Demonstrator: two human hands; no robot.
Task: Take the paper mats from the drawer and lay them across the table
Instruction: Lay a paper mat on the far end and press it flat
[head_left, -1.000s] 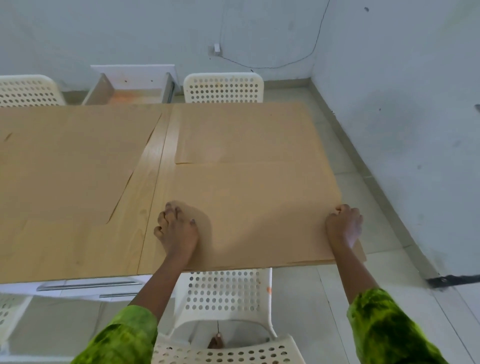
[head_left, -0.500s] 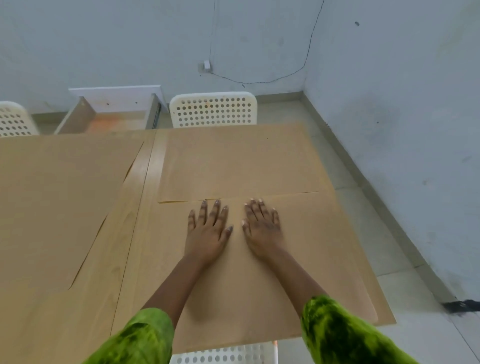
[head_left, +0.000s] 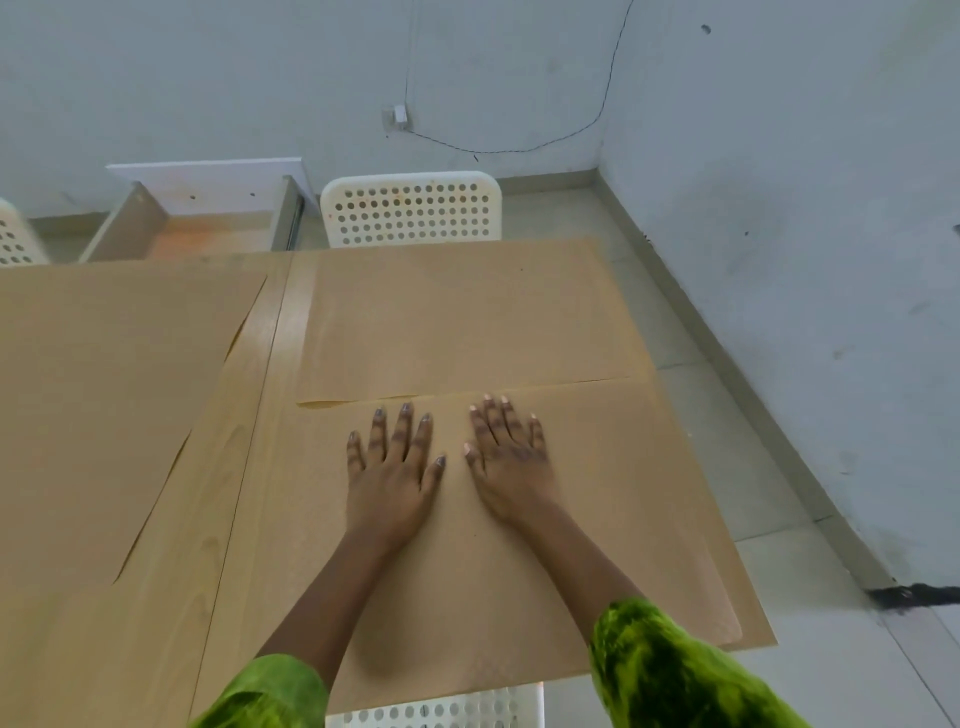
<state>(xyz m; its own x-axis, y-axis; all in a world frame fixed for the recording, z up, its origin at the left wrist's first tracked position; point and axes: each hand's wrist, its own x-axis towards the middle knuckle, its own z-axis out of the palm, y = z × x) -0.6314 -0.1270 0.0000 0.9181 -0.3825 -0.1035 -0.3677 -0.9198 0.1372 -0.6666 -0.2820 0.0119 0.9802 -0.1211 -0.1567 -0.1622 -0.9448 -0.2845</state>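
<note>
Two hands on mat (drawer open)

At upper left the frame edge cuts off a white chair. A second chair, bottom centre, is mostly hidden under the table, whose far edge covers the near end of the drawer.

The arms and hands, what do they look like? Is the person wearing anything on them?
Both arms wear bright green sleeves with darker green blotches: the left sleeve and the right sleeve. They stop partway, so the forearms are bare. The left hand and right hand are bare too: no gloves, rings or watch show.
</note>
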